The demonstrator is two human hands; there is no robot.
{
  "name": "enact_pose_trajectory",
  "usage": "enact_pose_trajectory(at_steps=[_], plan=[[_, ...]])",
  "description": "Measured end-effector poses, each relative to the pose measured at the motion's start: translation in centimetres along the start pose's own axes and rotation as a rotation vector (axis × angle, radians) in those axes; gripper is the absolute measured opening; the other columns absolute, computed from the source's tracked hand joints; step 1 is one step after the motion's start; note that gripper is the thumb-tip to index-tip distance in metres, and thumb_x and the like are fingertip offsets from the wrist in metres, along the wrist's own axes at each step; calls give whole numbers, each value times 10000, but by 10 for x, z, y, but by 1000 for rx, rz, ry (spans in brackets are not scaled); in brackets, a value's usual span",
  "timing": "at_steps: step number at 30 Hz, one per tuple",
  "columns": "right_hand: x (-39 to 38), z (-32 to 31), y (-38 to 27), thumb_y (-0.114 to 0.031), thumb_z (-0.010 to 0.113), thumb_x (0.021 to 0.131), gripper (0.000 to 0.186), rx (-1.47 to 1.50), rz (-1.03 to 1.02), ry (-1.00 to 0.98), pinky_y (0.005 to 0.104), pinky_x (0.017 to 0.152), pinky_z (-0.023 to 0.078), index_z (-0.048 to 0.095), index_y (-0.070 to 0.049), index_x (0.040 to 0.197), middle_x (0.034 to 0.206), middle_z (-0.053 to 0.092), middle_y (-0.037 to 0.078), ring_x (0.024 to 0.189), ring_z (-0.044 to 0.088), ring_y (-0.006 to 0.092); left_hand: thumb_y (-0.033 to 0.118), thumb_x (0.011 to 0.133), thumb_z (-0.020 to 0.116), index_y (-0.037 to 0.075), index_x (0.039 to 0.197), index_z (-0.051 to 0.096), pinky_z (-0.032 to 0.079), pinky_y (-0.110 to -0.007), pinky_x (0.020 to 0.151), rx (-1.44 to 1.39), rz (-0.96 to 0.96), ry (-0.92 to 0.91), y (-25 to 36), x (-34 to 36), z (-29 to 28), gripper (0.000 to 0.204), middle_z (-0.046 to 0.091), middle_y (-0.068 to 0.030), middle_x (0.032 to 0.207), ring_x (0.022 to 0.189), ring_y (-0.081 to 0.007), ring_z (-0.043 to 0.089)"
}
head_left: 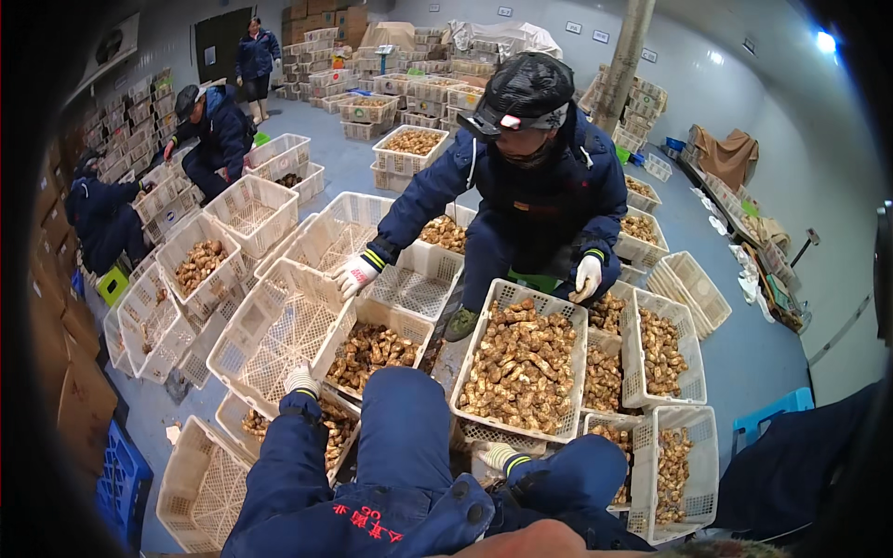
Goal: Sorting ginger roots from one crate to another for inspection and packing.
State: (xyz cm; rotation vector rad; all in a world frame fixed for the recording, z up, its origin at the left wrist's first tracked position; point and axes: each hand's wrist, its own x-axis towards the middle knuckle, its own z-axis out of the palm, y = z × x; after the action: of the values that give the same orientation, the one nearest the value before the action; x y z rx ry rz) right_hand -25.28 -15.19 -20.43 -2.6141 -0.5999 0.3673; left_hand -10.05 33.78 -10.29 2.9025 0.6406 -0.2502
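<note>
My left hand (302,380), in a pale knit glove, grips the near corner of an empty white plastic crate (244,342), which is tilted over other crates. A co-worker's gloved hand (356,275) touches the same crate's far side. Against the near lower edge of a white crate (583,346) piled with brown mushrooms (523,368) is my right hand (495,455), also gloved; its fingers are largely hidden there. The co-worker's other gloved hand (587,278) is close to this crate's far right corner. Beside my left hand, more mushrooms (374,356) fill part of a lower crate.
Facing me sits the co-worker (549,167). Crates of mushrooms (662,353) stand at the right, and an empty crate (200,493) lies lower left. A blue plastic crate (124,479) and a blue stool (772,414) flank me. Other people and stacked crates are farther back.
</note>
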Motion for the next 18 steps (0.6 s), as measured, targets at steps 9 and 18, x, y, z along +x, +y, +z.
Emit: enact_pose_trajectory(at_steps=[9,18], plan=[[-3,-48,-11,-276,479,845,322,297,245,44,427,892,442,653,-64,1015,1057,618,188,1002,563,366,265,705,711,127,1361,380,400,-432,980,-56,-89,-82,33,-10,-25,748,576,-179,1176,1118,-303,544],[24,-20,25,-313,527,818,358,366,189,8,416,901,442,644,-48,1029,1071,612,205,1014,561,368,426,803,526,74,1201,558,177,-442,1096,-254,252,303,104,-8,-63,533,678,-145,883,890,-295,634]])
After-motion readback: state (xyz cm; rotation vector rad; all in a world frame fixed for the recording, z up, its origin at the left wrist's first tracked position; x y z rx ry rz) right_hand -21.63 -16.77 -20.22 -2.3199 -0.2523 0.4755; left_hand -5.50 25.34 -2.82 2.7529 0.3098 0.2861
